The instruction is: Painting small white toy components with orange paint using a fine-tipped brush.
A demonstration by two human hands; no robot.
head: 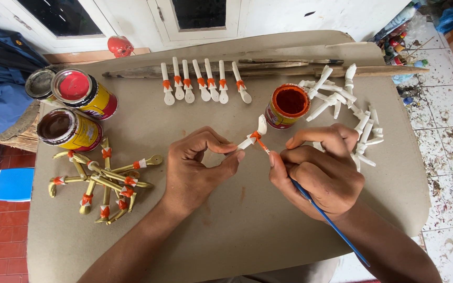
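Over the bench (226, 220), the left hand (197, 167) pinches a white spoon (252, 135); the right hand (318, 170) grips a brush (331, 222), whose slip could smear the orange band or tip the open paint tin (288, 106).

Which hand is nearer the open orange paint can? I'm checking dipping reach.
Right. The right hand sits just below the open orange paint can; the left hand lies farther off, down to its left.

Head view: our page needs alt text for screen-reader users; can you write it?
A left hand holds a small white spoon-shaped piece while the right hand paints an orange band on it with a blue-handled brush. An open tin of orange paint stands beside them on a grey board.
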